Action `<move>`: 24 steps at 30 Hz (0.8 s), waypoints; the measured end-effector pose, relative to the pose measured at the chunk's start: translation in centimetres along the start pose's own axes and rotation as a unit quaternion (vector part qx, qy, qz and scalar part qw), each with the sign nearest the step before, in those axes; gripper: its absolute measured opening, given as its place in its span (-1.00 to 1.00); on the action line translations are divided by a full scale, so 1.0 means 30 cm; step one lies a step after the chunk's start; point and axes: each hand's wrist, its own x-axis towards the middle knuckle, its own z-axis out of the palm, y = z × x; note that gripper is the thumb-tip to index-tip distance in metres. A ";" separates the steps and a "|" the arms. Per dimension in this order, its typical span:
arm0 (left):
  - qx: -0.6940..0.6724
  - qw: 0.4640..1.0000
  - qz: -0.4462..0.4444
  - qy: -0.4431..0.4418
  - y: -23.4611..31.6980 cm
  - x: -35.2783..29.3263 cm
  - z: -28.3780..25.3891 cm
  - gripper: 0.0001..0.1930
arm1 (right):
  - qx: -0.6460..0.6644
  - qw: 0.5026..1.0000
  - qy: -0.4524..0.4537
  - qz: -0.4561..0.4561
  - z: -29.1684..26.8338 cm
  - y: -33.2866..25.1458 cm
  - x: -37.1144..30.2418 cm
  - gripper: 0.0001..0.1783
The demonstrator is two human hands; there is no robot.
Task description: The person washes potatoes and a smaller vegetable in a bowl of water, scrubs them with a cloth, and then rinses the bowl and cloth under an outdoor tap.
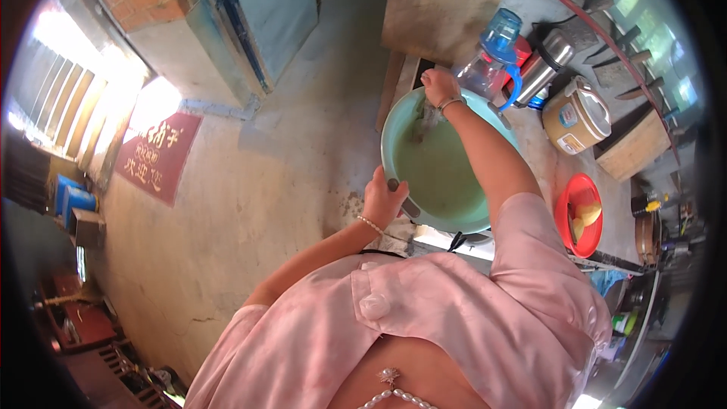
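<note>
A large pale green basin (388,144) with grey handles stands in front of me. Cloudy greenish water (439,178) fills part of it. At its near left side, my left hand (385,197) is closed around the handle, thumb on top. My right hand (441,88) is above the far rim, fingers bent into a closed grip. Below that hand hangs a limp, greyish, wet-looking piece (424,123), its lower end at the water. Whether it is cloth or plastic I cannot tell.
Right of the basin stand a clear pitcher (481,76) with a blue handle, a steel flask (544,68) and a beige rice cooker (577,123). A red bowl (564,220) holds yellowish pieces. Knives (606,49) line the wall. A red doormat (163,155) lies at left.
</note>
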 end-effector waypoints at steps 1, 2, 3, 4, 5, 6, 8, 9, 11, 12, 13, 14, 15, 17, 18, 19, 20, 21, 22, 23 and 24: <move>0.004 1.000 0.007 -0.006 0.001 0.003 -0.007 -0.69 | -0.016 0.998 0.024 0.054 -0.016 0.007 0.001 -0.80; 0.000 1.000 0.004 -0.010 -0.001 0.007 -0.013 -0.69 | -0.031 0.993 0.047 0.108 -0.034 0.015 0.000 -0.79; -0.004 1.000 0.001 -0.013 0.003 0.013 -0.016 -0.69 | -0.023 0.986 0.032 0.164 -0.061 0.027 -0.006 -0.76; 0.001 1.000 0.006 -0.020 0.011 0.015 -0.016 -0.69 | -0.022 0.984 0.039 0.171 -0.070 0.038 -0.014 -0.76; -0.002 1.000 -0.003 -0.026 0.020 0.017 -0.016 -0.69 | -0.012 0.979 0.058 0.195 -0.070 0.051 -0.021 -0.77; -0.005 0.999 -0.012 -0.031 0.030 0.019 -0.014 -0.69 | -0.003 0.973 0.078 0.218 -0.064 0.067 -0.028 -0.76; 0.021 0.997 -0.036 -0.059 0.024 0.043 -0.011 -0.68 | 0.020 0.973 0.091 0.210 -0.013 0.088 -0.053 -0.77; 0.040 0.994 -0.067 -0.072 0.016 0.055 -0.020 -0.68 | 0.036 0.977 0.083 0.193 0.010 0.069 -0.064 -0.78; 0.059 0.992 -0.059 -0.100 -0.010 0.083 -0.032 -0.63 | 0.065 0.979 0.104 0.161 0.040 0.026 -0.114 -0.85; 0.069 0.990 -0.048 -0.117 -0.015 0.112 -0.032 -0.59 | 0.082 0.983 0.123 0.111 0.074 0.037 -0.146 -0.88; 0.131 0.983 -0.043 -0.120 -0.016 0.141 -0.048 -0.56 | 0.068 0.988 0.096 0.099 0.080 -0.004 -0.185 -0.88; 0.191 0.973 -0.036 -0.122 -0.015 0.176 -0.065 -0.52 | 0.065 0.987 0.100 0.106 0.083 -0.008 -0.233 -0.88; 0.240 0.967 0.015 -0.084 -0.046 0.235 -0.079 -0.50 | 0.088 0.991 0.045 0.085 0.086 -0.003 -0.274 -0.86; 0.318 0.945 0.068 -0.037 -0.037 0.331 -0.090 -0.46 | 0.106 0.992 -0.009 0.073 0.021 0.033 -0.312 -0.83; 0.351 0.933 0.069 -0.026 -0.008 0.364 -0.088 -0.46 | 0.119 0.991 -0.014 0.066 -0.050 0.073 -0.316 -0.81; 0.353 0.933 0.065 -0.032 0.008 0.385 -0.088 -0.46 | 0.136 0.989 -0.020 0.058 -0.134 0.088 -0.325 -0.78; 0.374 0.923 0.084 -0.035 0.025 0.407 -0.083 -0.50 | 0.176 0.980 -0.062 0.066 -0.229 0.104 -0.323 -0.80; 0.391 0.913 0.106 -0.042 0.038 0.428 -0.059 -0.55 | 0.147 0.988 -0.036 0.010 -0.278 0.182 -0.327 -0.84; 0.389 0.914 0.105 -0.048 0.036 0.444 -0.038 -0.55 | 0.137 0.989 -0.046 0.009 -0.319 0.253 -0.328 -0.83; 0.382 0.919 0.096 -0.014 0.022 0.453 -0.031 -0.60 | 0.131 0.990 -0.061 0.001 -0.343 0.305 -0.323 -0.81; 0.373 0.924 0.086 0.018 0.004 0.454 -0.021 -0.65 | 0.131 0.989 -0.070 0.003 -0.369 0.338 -0.326 -0.81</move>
